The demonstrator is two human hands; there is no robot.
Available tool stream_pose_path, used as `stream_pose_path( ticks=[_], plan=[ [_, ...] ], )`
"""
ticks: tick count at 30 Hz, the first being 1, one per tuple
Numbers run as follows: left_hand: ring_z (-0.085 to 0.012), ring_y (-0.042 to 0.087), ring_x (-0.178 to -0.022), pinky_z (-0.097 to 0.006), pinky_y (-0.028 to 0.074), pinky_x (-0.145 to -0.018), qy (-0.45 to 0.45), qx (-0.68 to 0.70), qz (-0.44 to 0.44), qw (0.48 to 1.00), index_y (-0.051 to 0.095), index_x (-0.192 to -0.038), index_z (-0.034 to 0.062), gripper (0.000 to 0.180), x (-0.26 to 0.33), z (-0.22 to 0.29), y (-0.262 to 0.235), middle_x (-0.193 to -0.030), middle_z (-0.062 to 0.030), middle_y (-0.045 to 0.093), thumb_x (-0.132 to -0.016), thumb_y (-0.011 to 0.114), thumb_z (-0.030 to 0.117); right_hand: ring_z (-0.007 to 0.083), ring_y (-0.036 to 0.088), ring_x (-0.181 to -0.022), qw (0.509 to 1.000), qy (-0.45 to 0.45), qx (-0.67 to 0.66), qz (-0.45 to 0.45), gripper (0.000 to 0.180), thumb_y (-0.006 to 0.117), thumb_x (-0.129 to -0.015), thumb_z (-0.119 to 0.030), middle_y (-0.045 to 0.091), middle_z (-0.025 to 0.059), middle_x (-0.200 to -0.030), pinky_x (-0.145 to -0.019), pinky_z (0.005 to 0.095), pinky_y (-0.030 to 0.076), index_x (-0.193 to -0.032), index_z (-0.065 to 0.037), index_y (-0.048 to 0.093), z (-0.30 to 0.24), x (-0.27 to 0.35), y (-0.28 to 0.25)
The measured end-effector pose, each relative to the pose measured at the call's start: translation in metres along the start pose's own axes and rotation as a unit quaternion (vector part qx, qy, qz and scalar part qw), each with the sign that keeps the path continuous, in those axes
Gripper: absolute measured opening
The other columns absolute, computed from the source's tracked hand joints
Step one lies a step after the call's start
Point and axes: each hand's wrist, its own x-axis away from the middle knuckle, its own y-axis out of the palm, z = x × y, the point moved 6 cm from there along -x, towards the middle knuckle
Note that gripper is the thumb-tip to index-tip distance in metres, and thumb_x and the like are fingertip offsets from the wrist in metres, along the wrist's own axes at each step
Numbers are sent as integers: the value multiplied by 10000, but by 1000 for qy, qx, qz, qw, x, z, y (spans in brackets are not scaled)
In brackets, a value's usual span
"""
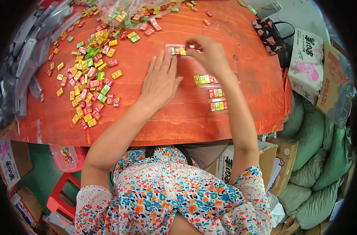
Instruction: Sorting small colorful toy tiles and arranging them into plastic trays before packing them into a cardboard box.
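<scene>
My left hand [161, 80] lies flat on the red table, fingers straight and slightly apart. Its fingertips touch the left end of a clear plastic tray [168, 46], which holds a row of small yellow, green and red candy boxes [177, 51]. Over the tray's right end, my right hand [207, 53] has its thumb and fingers pinched together; what sits between them is mostly hidden. Below my right hand, partly covered by the forearm, are a filled tray [204, 80], a second one [216, 93] and a third [218, 106].
A loose pile of candy boxes [88, 78] spreads over the table's left side. Clear plastic trays [27, 66] are stacked at the left rim. A plastic bag [117, 13] of candy boxes lies at the far side. Right of the table are a black patterned bag [269, 37], cartons [307, 64] and green sacks [303, 129].
</scene>
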Motion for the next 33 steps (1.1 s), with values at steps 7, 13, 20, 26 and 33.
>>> stream_pose_path(
  ticks=[7, 13, 20, 26, 33],
  plan=[
    [-369, 246, -1429, -468, 170, -1187, -35, -26, -56, 998, 374, -1408, -70, 630, -1, -8, 9, -1538, -237, 256, -953, 519, 341, 191, 671, -820, 992, 87, 93, -20, 228, 698, -822, -97, 708, 105, -932, -747, 311, 525, -1040, -31, 696, 70, 16, -25],
    [-364, 247, -1430, -464, 168, -1189, -40, -28, -59, 997, 376, -1405, -72, 631, 0, -10, 10, -1539, -232, 260, -953, 519, 344, 193, 673, -828, 993, 107, 57, -12, 215, 707, -817, -89, 716, 96, -951, -763, 313, 527, -1025, -33, 712, 77, 20, -18],
    [-363, 269, -1418, -469, 178, -1184, -33, -30, -62, 997, 371, -1412, -62, 640, -1, -11, 9, -1528, -234, 277, -938, 549, 330, 217, 674, -921, 985, -73, 141, 68, 179, 706, -838, -133, 714, 89, -1062, -813, 335, 533, -989, -44, 738, 76, 33, -17],
    [-395, 547, -1175, -472, 462, -959, -107, 107, -54, 987, 492, -1293, -42, 470, -36, -23, -11, -1279, -247, 565, -907, 585, 210, 293, 672, -954, 982, 160, 90, 51, 284, 689, -841, -251, 709, 126, -1059, -857, 383, 523, -1038, -49, 724, 86, 27, -31],
    [-148, 648, -628, -279, 531, -561, -249, 258, -44, 932, 598, -1035, -33, 280, -77, -51, 18, -844, -94, 681, -885, 689, 185, 268, 700, -911, 977, 205, 50, 18, 394, 709, -791, -236, 722, 152, -981, -840, 376, 537, -1120, -19, 686, 115, 13, -29]
  ],
)
